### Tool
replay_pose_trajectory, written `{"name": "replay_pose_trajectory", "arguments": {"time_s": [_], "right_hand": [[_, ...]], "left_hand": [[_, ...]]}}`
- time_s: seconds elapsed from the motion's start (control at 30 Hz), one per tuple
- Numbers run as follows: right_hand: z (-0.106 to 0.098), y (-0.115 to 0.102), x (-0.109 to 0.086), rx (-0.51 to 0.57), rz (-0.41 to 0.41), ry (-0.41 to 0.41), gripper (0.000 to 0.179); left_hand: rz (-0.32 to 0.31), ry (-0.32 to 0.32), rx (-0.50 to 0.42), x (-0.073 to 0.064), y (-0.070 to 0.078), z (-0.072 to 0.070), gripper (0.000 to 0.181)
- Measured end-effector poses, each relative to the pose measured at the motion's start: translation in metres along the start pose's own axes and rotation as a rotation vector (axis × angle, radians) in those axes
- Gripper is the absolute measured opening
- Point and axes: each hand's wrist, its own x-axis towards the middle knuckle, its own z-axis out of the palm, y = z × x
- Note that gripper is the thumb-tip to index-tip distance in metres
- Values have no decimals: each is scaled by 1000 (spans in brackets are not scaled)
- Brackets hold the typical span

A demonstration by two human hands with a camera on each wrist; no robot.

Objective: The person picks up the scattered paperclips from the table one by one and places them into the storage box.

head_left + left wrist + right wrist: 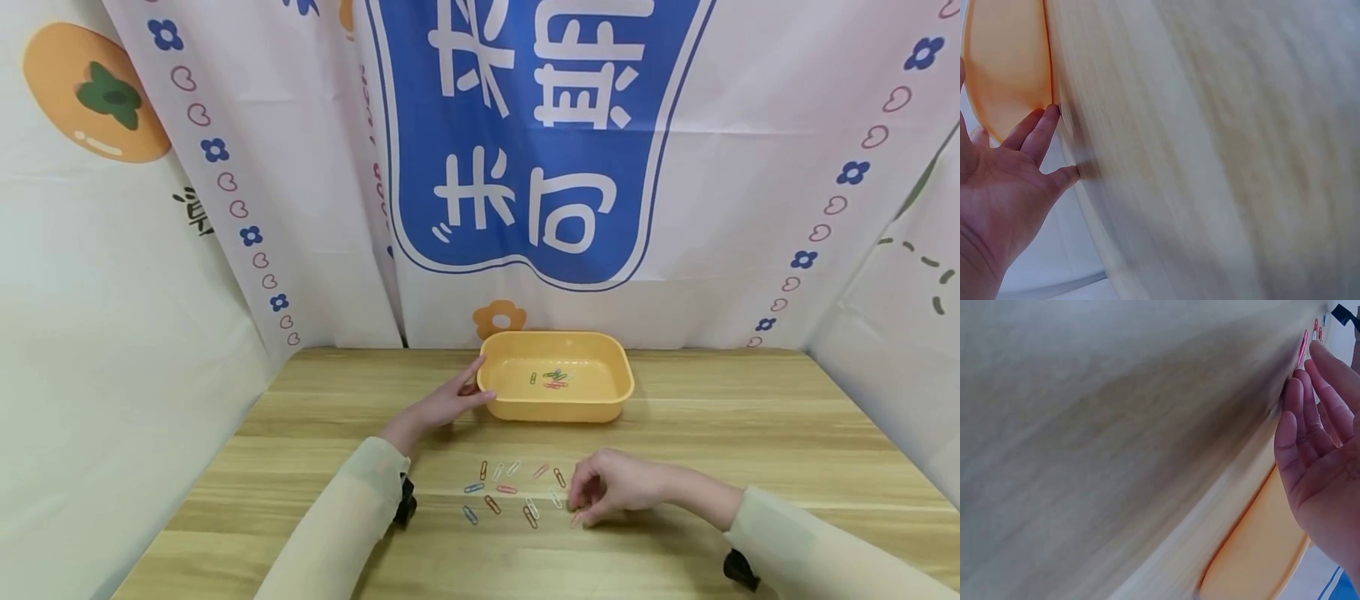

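Observation:
A yellow plastic tub [555, 412] stands at the back of the table. My left hand [444, 403] rests against its left front corner, fingers spread; in the left wrist view, the fingertips [1049, 115] touch its outer wall near the bottom. Colored paper clips [507, 489] lie scattered in front of the tub. At their right edge, my right hand [617, 483] bends over a pink paper clip [576, 519], with thumb and forefinger beside it. The right wrist view shows a gap between those fingertips, with a pink clip [1303, 349] on the table just past them.
Several green and pink clips [555, 380] lie inside the tub. The wooden table [720, 392] meets a printed cloth backdrop [712, 275] at its far edge, with white cloth [135, 333] along the left side. Dark wrist straps [405, 502] show at both sleeves.

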Motion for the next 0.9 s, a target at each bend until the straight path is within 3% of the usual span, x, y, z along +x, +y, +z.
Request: {"name": "replay_pose_trajectory", "arguments": {"time_s": [0.27, 0.57, 0.9], "right_hand": [[1, 5, 4, 2, 28, -4, 12], [0, 7, 9, 1, 20, -31, 12], [0, 8, 11, 38, 66, -48, 12]], "left_hand": [[-4, 0, -6, -2, 4, 0, 79], [-4, 1, -1, 2, -2, 0, 79], [-6, -1, -20, 3, -2, 0, 79]]}}
